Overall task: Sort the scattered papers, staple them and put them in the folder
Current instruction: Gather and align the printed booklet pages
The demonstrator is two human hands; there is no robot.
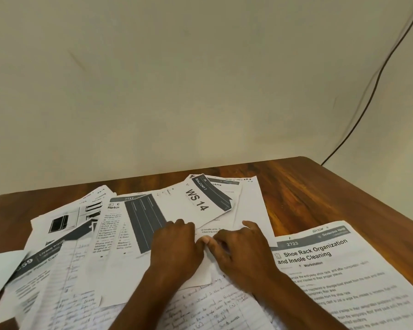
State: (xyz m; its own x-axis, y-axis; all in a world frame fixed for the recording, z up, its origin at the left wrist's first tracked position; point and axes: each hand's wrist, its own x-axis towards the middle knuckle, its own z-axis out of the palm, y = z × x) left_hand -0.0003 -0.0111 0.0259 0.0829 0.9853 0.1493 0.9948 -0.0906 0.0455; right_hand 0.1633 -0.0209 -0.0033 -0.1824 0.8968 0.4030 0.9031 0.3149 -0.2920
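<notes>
Printed and handwritten papers lie scattered and overlapping on a wooden table [308, 186]. Both hands meet in the middle of the heap. My left hand [177, 248] has its fingers curled under, with the tips hidden, at the edge of a plain white sheet [200, 273]. My right hand [242, 248] rests on the same sheet, thumb stretched left toward the left hand and forefinger pointing forward. Just beyond the hands lies a "WS 14" sheet [198, 201]. A "Shoe Rack Organization" page [332, 265] is on the right. No stapler or folder is in view.
A lined handwritten page [212, 306] lies under my forearms. More printed sheets [65, 234] fan out to the left, some reaching past the table's near left edge. A plain wall stands behind, with a dark cable [367, 103] hanging at the right.
</notes>
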